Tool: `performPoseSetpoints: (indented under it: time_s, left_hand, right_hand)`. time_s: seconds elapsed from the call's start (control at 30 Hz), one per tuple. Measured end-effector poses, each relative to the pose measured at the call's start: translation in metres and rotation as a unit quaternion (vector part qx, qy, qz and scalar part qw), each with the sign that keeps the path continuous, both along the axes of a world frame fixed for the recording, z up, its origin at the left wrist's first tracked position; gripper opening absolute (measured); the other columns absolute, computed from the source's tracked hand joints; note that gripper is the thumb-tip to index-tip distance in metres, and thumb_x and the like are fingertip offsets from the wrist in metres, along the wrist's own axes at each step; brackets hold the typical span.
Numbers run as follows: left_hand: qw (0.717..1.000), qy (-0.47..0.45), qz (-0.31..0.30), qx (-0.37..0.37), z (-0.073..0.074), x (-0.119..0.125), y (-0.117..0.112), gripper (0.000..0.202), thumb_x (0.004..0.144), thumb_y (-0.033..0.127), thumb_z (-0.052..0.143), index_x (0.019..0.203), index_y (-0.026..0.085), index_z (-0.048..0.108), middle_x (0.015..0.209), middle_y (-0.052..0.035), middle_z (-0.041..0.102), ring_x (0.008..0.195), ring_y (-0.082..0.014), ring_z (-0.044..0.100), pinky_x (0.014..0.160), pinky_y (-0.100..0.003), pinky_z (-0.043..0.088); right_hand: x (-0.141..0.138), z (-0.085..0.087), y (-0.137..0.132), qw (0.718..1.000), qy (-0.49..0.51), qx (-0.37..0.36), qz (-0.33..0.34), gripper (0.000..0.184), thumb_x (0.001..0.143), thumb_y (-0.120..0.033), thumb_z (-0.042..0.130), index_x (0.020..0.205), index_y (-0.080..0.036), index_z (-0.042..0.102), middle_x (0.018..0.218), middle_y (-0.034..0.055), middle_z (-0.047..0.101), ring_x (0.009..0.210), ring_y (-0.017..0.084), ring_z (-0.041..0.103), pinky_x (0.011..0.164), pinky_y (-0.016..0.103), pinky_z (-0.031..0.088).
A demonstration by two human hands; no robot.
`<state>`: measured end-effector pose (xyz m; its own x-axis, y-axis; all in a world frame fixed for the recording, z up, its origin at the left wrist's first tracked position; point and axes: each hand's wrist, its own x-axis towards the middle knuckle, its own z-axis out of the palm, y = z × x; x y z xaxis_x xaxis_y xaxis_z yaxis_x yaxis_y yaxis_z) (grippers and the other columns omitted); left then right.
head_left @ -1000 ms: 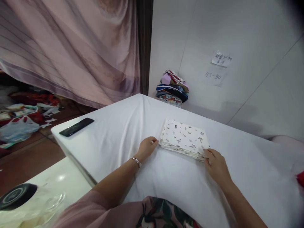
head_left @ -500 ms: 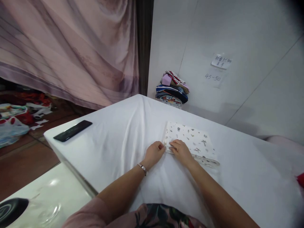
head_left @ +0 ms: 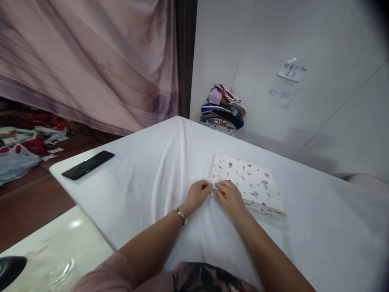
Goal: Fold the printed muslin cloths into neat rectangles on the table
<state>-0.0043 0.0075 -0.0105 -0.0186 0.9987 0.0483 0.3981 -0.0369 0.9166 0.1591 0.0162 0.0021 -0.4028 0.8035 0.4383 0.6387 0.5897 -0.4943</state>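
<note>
A folded white cloth with small dark prints (head_left: 252,184) lies on the white-covered table (head_left: 146,170). My left hand (head_left: 197,194), with a bracelet at the wrist, is closed in a pinch on the cloth's near left corner. My right hand (head_left: 231,195) sits right beside it, fingers curled and pinching the same corner edge. Both hands touch each other at the cloth's corner.
A black phone (head_left: 88,164) lies near the table's left edge. A stack of folded coloured clothes (head_left: 224,107) rests against the white wall, below a paper note (head_left: 292,69). A pink curtain (head_left: 91,61) hangs at left, with bags on the brown floor (head_left: 18,154).
My right hand moved from the cloth's near right corner over to its near left corner, meeting my left hand. The folded cloth has turned slightly.
</note>
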Motion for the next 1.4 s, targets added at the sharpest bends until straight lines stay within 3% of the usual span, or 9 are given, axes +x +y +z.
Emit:
performPoseSetpoints:
  time_s: [0.3, 0.43, 0.6, 0.77, 1.07, 1.27, 1.4]
  left_hand:
    - [1.0, -0.004, -0.024, -0.015, 0.005, -0.0006, -0.0009, 0.022, 0.073, 0.03, 0.05, 0.08, 0.017, 0.066, 0.075, -0.001, 0.066, 0.072, -0.0157, 0.058, 0.066, -0.024, 0.044]
    - [0.999, 0.013, -0.03, -0.02, 0.0071, 0.0012, -0.0035, 0.026, 0.074, 0.039, 0.052, 0.076, 0.017, 0.066, 0.071, 0.0, 0.064, 0.067, -0.0148, 0.055, 0.06, -0.023, 0.041]
    - [0.999, 0.026, -0.011, -0.016, 0.0031, 0.0014, -0.0013, 0.022, 0.074, 0.033, 0.049, 0.066, 0.017, 0.062, 0.063, 0.0014, 0.058, 0.063, -0.0137, 0.052, 0.057, -0.023, 0.038]
    - [1.0, -0.01, -0.005, -0.028, 0.0003, 0.0008, 0.002, 0.021, 0.072, 0.032, 0.049, 0.068, 0.016, 0.062, 0.063, 0.0012, 0.058, 0.064, -0.0137, 0.052, 0.059, -0.023, 0.039]
    - [1.0, -0.013, -0.007, -0.011, -0.0002, 0.0026, 0.001, 0.018, 0.072, 0.029, 0.048, 0.063, 0.016, 0.058, 0.06, 0.0026, 0.053, 0.061, -0.0121, 0.048, 0.057, -0.022, 0.036]
    - [1.0, -0.011, 0.003, -0.021, -0.0009, 0.0024, 0.0, 0.017, 0.071, 0.029, 0.048, 0.061, 0.017, 0.055, 0.057, 0.0039, 0.049, 0.057, -0.0108, 0.044, 0.053, -0.022, 0.032]
    - [1.0, -0.007, 0.001, -0.016, -0.001, 0.0023, 0.0, 0.018, 0.072, 0.03, 0.048, 0.061, 0.017, 0.054, 0.057, 0.0039, 0.049, 0.057, -0.0108, 0.044, 0.054, -0.022, 0.032]
  right_hand:
    - [-0.0035, -0.0042, 0.0003, 0.999, 0.027, -0.001, -0.032, 0.022, 0.09, -0.027, 0.043, 0.087, -0.022, 0.065, 0.084, 0.0052, 0.062, 0.082, 0.019, 0.055, 0.075, 0.033, 0.044]
    - [-0.0031, -0.0045, -0.0006, 0.999, 0.026, 0.003, -0.031, 0.022, 0.09, -0.024, 0.042, 0.088, -0.02, 0.063, 0.085, 0.0056, 0.061, 0.082, 0.019, 0.054, 0.074, 0.033, 0.043]
    - [-0.0028, -0.0063, -0.0027, 0.998, 0.04, 0.033, -0.032, 0.025, 0.091, -0.024, 0.038, 0.09, -0.02, 0.063, 0.085, 0.0064, 0.06, 0.082, 0.019, 0.054, 0.074, 0.034, 0.043]
    - [-0.0008, -0.0086, -0.0039, 0.998, 0.014, 0.062, -0.014, 0.026, 0.092, -0.025, 0.037, 0.093, -0.02, 0.062, 0.087, 0.0074, 0.061, 0.083, 0.02, 0.054, 0.075, 0.035, 0.043]
    - [-0.0059, -0.0065, -0.0035, 0.998, 0.047, 0.008, -0.031, 0.019, 0.089, -0.026, 0.045, 0.092, -0.021, 0.063, 0.089, 0.0066, 0.061, 0.085, 0.02, 0.054, 0.077, 0.034, 0.044]
    - [-0.0051, -0.0087, -0.0002, 0.99, 0.125, -0.045, -0.047, 0.021, 0.088, -0.028, 0.044, 0.088, -0.021, 0.065, 0.087, 0.0047, 0.061, 0.082, 0.018, 0.056, 0.073, 0.031, 0.045]
    - [-0.0066, -0.0083, -0.0002, 0.99, 0.124, -0.037, -0.052, 0.022, 0.088, -0.027, 0.045, 0.091, -0.021, 0.065, 0.088, 0.005, 0.061, 0.082, 0.018, 0.056, 0.073, 0.031, 0.045]
